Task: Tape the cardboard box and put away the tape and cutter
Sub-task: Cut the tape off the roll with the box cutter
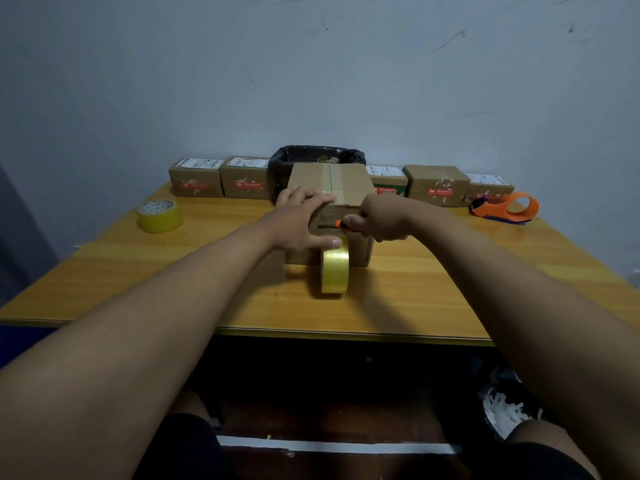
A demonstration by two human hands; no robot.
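Note:
A cardboard box (346,178) stands mid-table with a strip of tape running over its top seam and down its near face. My left hand (301,220) lies flat on the box's near top edge, thumb down on the front face. My right hand (381,218) is closed around an orange cutter (341,224), whose tip sits against the tape on the box's front. A roll of yellowish tape (334,271) stands on edge on the table right in front of the box, below both hands and still joined to the strip.
A second tape roll (159,214) lies flat at the left. An orange tape dispenser (507,207) rests at the right. Several small sealed boxes (195,181) line the back edge beside a black-lined bin (317,155). The wooden table (415,299) ends just before my legs.

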